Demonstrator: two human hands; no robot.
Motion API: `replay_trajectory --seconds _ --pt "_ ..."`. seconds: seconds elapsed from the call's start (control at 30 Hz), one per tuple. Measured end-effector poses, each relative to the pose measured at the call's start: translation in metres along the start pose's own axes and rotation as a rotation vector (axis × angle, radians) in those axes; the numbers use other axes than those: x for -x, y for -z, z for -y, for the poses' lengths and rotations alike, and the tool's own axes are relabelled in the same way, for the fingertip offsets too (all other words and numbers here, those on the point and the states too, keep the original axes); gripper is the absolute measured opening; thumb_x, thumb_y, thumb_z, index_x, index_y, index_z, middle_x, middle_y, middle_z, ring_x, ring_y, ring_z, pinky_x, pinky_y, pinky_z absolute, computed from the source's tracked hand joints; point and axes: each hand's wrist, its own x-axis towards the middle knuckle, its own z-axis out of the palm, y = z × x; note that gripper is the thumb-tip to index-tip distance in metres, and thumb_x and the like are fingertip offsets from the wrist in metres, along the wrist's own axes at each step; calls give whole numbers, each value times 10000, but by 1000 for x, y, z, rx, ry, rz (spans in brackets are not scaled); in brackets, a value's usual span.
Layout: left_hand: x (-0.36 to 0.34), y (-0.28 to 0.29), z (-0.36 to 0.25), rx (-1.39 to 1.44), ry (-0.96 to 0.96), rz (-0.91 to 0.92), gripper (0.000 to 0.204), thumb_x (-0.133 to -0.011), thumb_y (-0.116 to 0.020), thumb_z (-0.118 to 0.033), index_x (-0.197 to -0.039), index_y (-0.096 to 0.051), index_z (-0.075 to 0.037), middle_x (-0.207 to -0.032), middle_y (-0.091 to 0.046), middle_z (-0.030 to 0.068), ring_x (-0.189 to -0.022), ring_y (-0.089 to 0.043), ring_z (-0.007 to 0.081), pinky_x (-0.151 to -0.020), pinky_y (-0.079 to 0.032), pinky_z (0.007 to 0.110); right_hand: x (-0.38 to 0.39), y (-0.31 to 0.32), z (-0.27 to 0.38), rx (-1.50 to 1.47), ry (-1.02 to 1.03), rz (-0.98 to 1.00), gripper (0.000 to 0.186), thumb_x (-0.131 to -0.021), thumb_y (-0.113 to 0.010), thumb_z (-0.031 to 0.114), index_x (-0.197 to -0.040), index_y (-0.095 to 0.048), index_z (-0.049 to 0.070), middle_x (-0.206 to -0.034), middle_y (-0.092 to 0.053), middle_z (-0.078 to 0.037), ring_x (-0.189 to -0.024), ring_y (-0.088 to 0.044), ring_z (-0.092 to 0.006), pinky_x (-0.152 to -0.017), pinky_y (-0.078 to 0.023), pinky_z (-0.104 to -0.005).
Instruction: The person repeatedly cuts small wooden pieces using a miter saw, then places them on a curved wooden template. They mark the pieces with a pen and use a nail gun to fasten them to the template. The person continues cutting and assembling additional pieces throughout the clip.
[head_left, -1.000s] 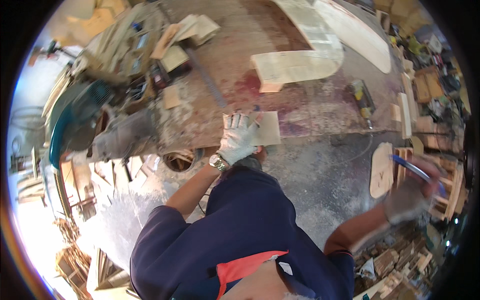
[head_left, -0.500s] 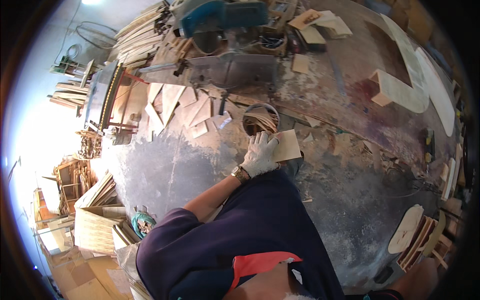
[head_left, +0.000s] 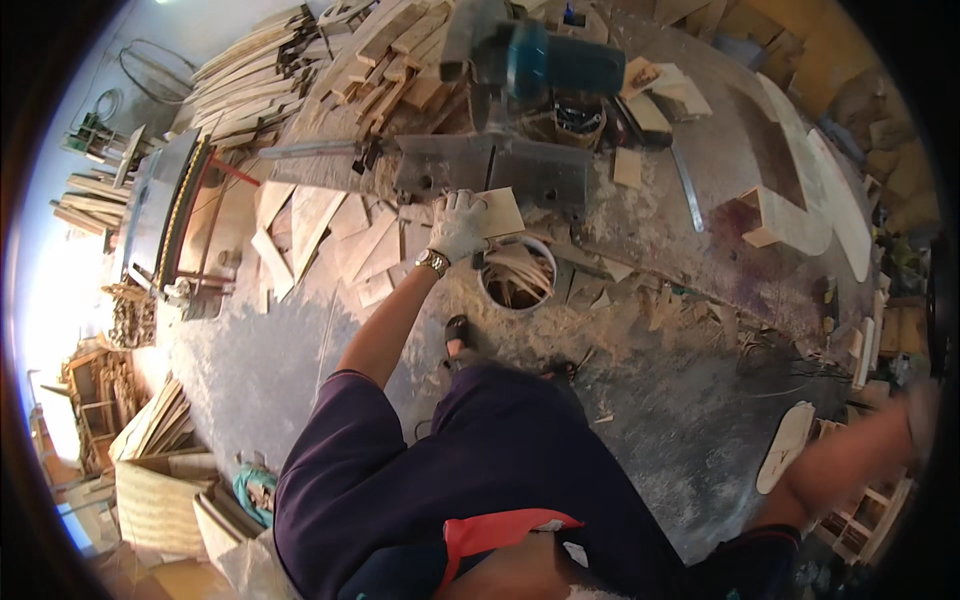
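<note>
My left hand [head_left: 460,225], in a white work glove with a wristwatch below it, is closed on a small flat wooden board [head_left: 505,212]. The board sticks out to the right of the fingers, at the front of the grey metal fence [head_left: 545,175] of a saw. Behind the fence is the teal saw body [head_left: 570,62]. Just below the board stands a round bucket [head_left: 487,285] with wood offcuts [head_left: 520,268] inside. Far to the right, my right hand [head_left: 922,420] is smeared by motion at the picture's rim, so its fingers cannot be made out.
Loose board pieces [head_left: 368,240] lie left of the bucket. Stacked strips [head_left: 245,75] and wood blocks [head_left: 400,60] fill the back left. A metal ruler [head_left: 688,190] and a curved pale panel [head_left: 800,235] lie on the workbench [head_left: 650,215]. A long-edged machine [head_left: 165,200] stands at left.
My left hand has carried the board up and leftward, from over the bucket to the saw fence. My right arm has swung out at the right. The saw head appears shifted right.
</note>
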Motion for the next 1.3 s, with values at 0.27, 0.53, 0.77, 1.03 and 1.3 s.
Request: replay_trajectory --seconds 0.27,0.53,0.77,1.03,1.3 --pt "-60 -27 99 68 -102 -140 789 -719 -826 -655 -1349 -669 -206 -1549 -440 181 -1467 -373 401 -1180 -273 666 -113 -276 -27 490 -145 616 570 -1048 -440 549 -1238 -701 79 -1020 -721 -161 -979 -681 -293 -869 -500 -474" --pt "-64 -25 140 172 -269 -150 623 -855 -766 -530 -1387 -668 -220 -1473 -514 174 -1425 -418 434 -1098 -357 642 -160 -337 -44 843 -243 766 646 -831 -628 410 -1272 -628 -62 -1143 -699 -313 -1083 -693 -427 -910 -546 -473" --pt "-62 -27 137 173 -232 -162 651 -867 -742 -551 -1410 -645 -206 -1477 -527 141 -1431 -427 427 -1150 -310 668 -13 -359 -50 593 -581 345 437 -859 -659 172 -1221 -583 -60 -890 -696 -195 -768 -732 -320 -721 -580 -433" --pt "-65 -32 142 242 -237 -175 695 -836 -760 -560 -1397 -638 -169 -1456 -537 153 -1437 -429 455 -1161 -288 697 116 -407 -94 313 -920 203 441 -798 -725 236 -1124 -591 -29 -876 -655 -151 -636 -664 -291 -608 -547 -430" --pt "-64 -33 142 242 -264 -214 677 -830 -787 -510 -1397 -631 -176 -1435 -550 151 -1429 -445 421 -1176 -286 682 145 -414 -115 399 -812 136 494 -789 -728 286 -1168 -612 -9 -876 -636 -161 -713 -629 -296 -659 -525 -461"
